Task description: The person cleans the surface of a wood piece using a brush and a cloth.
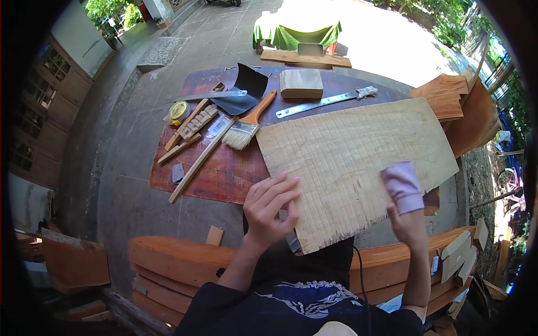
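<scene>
A wide, thin wooden board with rough, splintered near edge lies tilted across the table, its near corner jutting toward my body. My left hand grips the board's left edge, fingers curled at the rim. In my right hand is a folded pale purple sheet, pressed over the right part of the board; the hand is partly hidden behind it. Just beyond the board's left end rests a wide paintbrush with an orange handle and pale bristles.
On the reddish table lie a wooden block, a metal ruler, a black curled sheet, a yellow tape roll and several wood strips. Curved planks flank my body. A carved wooden piece stands at right.
</scene>
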The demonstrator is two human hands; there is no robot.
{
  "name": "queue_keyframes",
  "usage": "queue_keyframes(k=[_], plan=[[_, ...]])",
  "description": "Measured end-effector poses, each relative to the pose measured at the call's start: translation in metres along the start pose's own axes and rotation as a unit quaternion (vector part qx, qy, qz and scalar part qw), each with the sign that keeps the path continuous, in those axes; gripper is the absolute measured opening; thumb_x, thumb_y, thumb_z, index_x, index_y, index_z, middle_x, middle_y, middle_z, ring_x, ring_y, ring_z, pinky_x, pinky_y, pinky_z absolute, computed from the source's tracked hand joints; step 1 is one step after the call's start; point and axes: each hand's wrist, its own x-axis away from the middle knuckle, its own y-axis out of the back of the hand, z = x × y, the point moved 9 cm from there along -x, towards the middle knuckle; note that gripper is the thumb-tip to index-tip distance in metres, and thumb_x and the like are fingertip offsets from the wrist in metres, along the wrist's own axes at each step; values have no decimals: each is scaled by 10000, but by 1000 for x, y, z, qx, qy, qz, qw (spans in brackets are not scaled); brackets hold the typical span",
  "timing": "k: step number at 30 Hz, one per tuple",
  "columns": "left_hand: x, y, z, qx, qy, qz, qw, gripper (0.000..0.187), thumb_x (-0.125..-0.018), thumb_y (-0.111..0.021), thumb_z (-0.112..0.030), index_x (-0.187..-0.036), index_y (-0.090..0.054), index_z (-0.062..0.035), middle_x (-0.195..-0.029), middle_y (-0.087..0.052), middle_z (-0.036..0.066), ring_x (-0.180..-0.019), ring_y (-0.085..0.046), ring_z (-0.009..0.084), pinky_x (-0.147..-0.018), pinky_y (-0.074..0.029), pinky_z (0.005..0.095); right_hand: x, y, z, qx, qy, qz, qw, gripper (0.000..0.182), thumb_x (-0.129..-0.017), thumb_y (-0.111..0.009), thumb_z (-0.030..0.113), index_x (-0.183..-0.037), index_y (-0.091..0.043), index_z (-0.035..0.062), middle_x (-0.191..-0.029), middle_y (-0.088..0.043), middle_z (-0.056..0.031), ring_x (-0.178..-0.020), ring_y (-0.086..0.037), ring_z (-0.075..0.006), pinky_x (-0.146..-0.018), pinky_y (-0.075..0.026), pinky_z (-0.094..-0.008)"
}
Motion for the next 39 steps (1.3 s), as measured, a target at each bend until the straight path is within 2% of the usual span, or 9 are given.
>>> queue_keyframes(k=[6,12,13,17,20,27,30,34,39], plan=[[3,0,0,13,-2,2,1000,192,-731,-661,-21,-888,-760,-72,-1093,-796,83,-1128,-733,303,-948,-533,409,26,83,-235,-17,-319,-143,937,534,-1159,-363,348,-1532,-474,-18,-1585,-472,-201,-1480,-443,-339,-1223,-315,-374],[1,-2,0,1,1,-6,1000,191,-728,-657,-26,-882,-758,-73,-1083,-798,82,-1118,-736,303,-943,-533,408,-4,18,12,123,59,-54,989,764,-1104,-412,580,-1574,-409,-22,-1603,-442,-236,-1531,-365,-369,-1239,-286,-418],[1,-1,0,2,0,-2,1000,192,-726,-656,-25,-881,-758,-73,-1082,-798,82,-1116,-736,303,-943,-532,407,14,3,-73,39,-32,-116,992,560,-1125,-440,370,-1554,-474,12,-1586,-465,-236,-1516,-374,-401,-1266,-233,-449],[2,-2,-1,3,-7,-5,1000,194,-724,-652,-23,-879,-758,-73,-1082,-798,81,-1115,-736,302,-942,-532,405,20,74,-244,-17,-302,-164,939,599,-1142,-386,416,-1573,-429,1,-1626,-400,-236,-1536,-330,-393,-1270,-228,-441],[1,-2,0,-1,-7,-16,1000,196,-720,-657,-24,-879,-758,-79,-1082,-798,73,-1111,-739,289,-936,-533,396,16,85,-234,159,-266,-159,937,580,-1140,-428,358,-1582,-399,-15,-1638,-385,-235,-1545,-320,-379,-1263,-246,-428],[4,-3,-3,-18,-10,-16,1000,210,-712,-650,-29,-884,-755,-90,-1074,-801,59,-1091,-748,267,-915,-535,370,14,-51,148,-121,184,134,966,824,-963,-614,647,-1503,-531,31,-1595,-427,-257,-1547,-304,-438,-1271,-203,-543],[2,-2,-2,-11,-17,-16,1000,213,-712,-642,-33,-884,-753,-90,-1059,-802,60,-1083,-751,268,-911,-535,367,8,-37,74,-27,105,93,990,780,-990,-613,593,-1502,-528,11,-1549,-486,-262,-1506,-393,-403,-1246,-268,-501],[4,-3,-1,-1,-13,-23,1000,223,-702,-607,-30,-868,-751,-66,-1052,-803,86,-1086,-750,297,-929,-534,395,20,19,-118,-120,-337,-75,931,718,-1054,-556,497,-1520,-470,-43,-1548,-491,-271,-1475,-435,-397,-1199,-343,-439],[5,-2,-1,-8,-14,-21,1000,219,-710,-602,-32,-869,-748,-66,-1054,-804,84,-1078,-753,298,-929,-535,392,3,-21,54,92,20,-15,995,878,-1035,-451,695,-1583,-421,10,-1596,-428,-288,-1523,-352,-449,-1253,-249,-503]])
